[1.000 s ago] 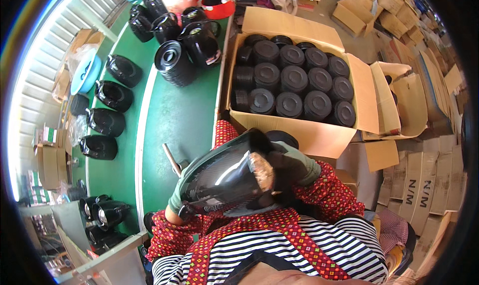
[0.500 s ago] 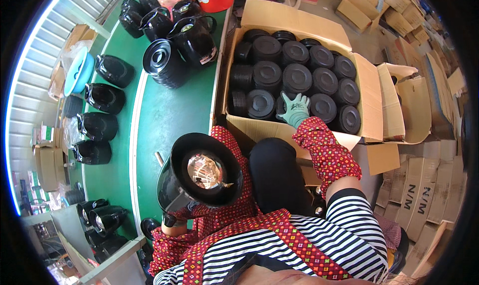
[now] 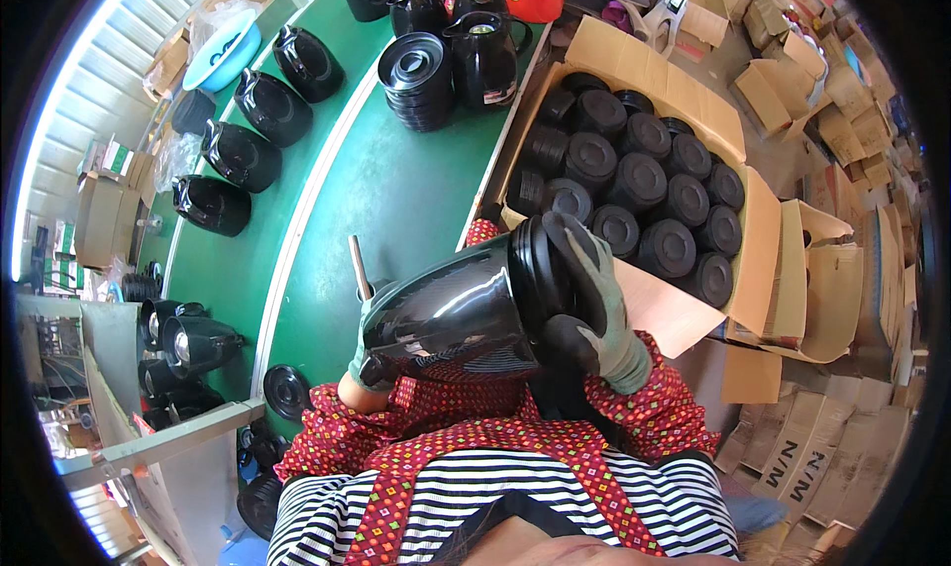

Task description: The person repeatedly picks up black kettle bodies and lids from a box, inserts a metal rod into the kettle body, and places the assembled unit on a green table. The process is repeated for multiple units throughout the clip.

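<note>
A glossy black thermos jug (image 3: 446, 313) lies on its side in front of my chest, its wide end turned right. My left hand (image 3: 357, 343), in a pale green glove, grips it at the left end; most of those fingers are hidden behind the jug. My right hand (image 3: 609, 333), in a green glove with dark palm and fingertips, clasps a round black ridged base (image 3: 540, 274) against the wide end. Whether the base is seated there, I cannot tell. Just beyond is an open carton (image 3: 738, 135) packed with black round bases (image 3: 637, 180) in stacks.
On the green bench (image 3: 347, 185) stand several black jugs (image 3: 263, 107), a stack of black round lids (image 3: 416, 76) and a blue basin (image 3: 223, 51). A metal rod (image 3: 359, 266) sticks up beside my left hand. Another open carton (image 3: 832, 269) and flattened cardboard (image 3: 822, 437) are at right.
My right hand has come out of the carton with a black base and brought it to the jug. The jug has tipped from open end up to lying sideways. The view has shifted.
</note>
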